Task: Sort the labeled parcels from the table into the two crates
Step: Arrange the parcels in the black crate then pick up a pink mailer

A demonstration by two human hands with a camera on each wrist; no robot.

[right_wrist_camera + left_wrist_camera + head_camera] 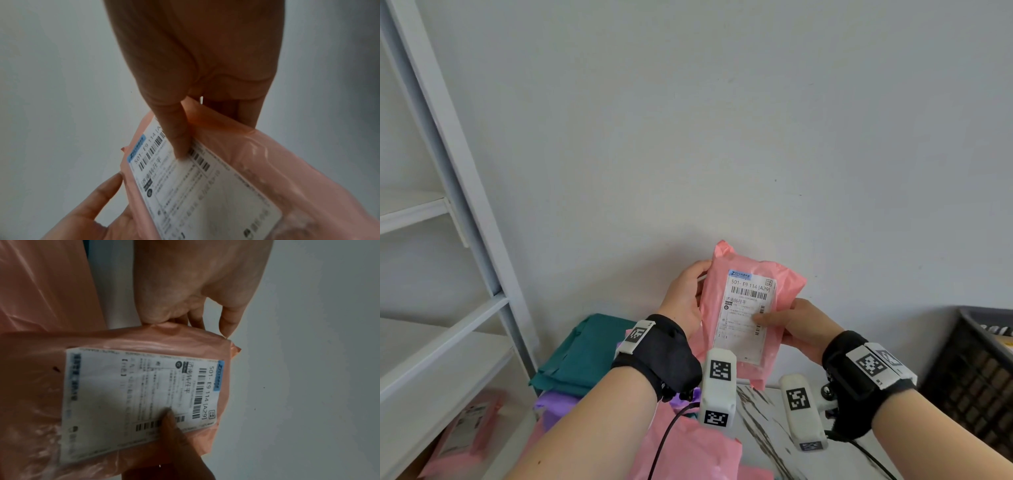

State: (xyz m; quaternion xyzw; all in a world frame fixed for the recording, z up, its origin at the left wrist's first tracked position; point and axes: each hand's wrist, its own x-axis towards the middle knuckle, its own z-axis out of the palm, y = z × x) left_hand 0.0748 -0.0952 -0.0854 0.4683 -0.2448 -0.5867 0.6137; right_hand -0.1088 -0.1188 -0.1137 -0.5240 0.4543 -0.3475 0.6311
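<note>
Your left hand (685, 294) grips the pink parcel's (743, 308) left edge, fingers wrapped behind it. Your right hand (798, 325) pinches the right edge with its thumb pressed on the label (746, 315). You're holding it upright, label facing you, probably to read the code and pick 1 of the 2 crates. The dark crate (976, 370) sits off right; more parcels (585, 356) are piled on the table (767, 428) below.

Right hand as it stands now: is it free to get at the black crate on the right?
Probably not yet. The right hand grips the pink parcel, thumb on its label, sharing it with the left hand. The black crate sits close on that side with nothing visible between.
</note>
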